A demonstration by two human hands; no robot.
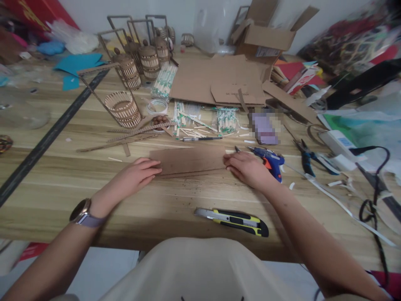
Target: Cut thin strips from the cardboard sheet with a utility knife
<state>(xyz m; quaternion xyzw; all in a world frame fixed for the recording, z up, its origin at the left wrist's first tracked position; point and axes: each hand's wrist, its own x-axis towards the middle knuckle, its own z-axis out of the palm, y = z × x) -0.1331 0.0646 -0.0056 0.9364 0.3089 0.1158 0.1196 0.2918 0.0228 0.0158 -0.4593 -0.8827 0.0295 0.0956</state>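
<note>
A rectangular piece of brown cardboard (191, 161) lies on the table in front of me, its long near edge facing my body. At its left end, my left hand (140, 172) grips the edge, fingers on top. The right end is held by my right hand (246, 167), with the fingers curled and the thumb side partly hidden. A yellow and black utility knife (234, 219) rests nearer to me, its blade end pointing left. Just beyond my right hand lies a blue glue gun (272, 162) with an orange trigger.
Small lidded stick baskets (149, 62) and an open one (122, 109) stand at the back left. Stick bundles (227, 119), a pen (202, 138) and larger cardboard sheets (216, 77) lie beyond. Pliers (308, 159) and a black cable (372, 209) are at right.
</note>
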